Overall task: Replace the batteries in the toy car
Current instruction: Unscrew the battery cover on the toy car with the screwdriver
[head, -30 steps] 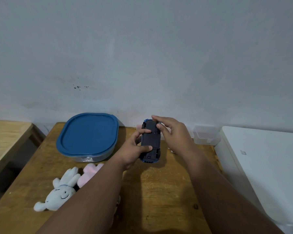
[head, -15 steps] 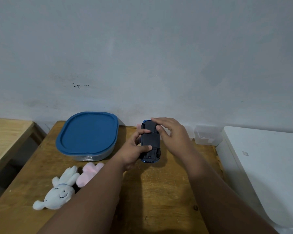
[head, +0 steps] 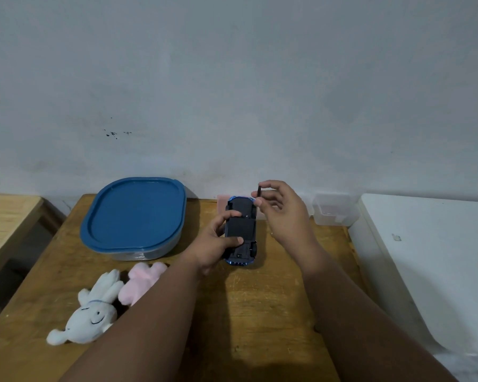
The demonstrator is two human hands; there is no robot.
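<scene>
The toy car [head: 240,230] lies upside down at the back of the wooden table [head: 260,312], black underside up and blue body showing at both ends. My left hand [head: 214,244] grips it from the left, thumb and a finger curled over the underside. My right hand [head: 284,213] is raised just right of the car's far end and pinches a thin black piece [head: 259,191] edge-on between thumb and forefinger; it looks like the battery cover. No batteries are visible.
A blue-lidded container [head: 134,213] stands at the back left. A white plush rabbit [head: 91,315] and a pink plush [head: 141,279] lie in front of it. A small clear box [head: 333,209] sits at the back right beside a white surface [head: 431,257].
My right hand has lifted off the far end of the car's underside, and it now pinches a thin black piece. My left hand and the car stay in place.
</scene>
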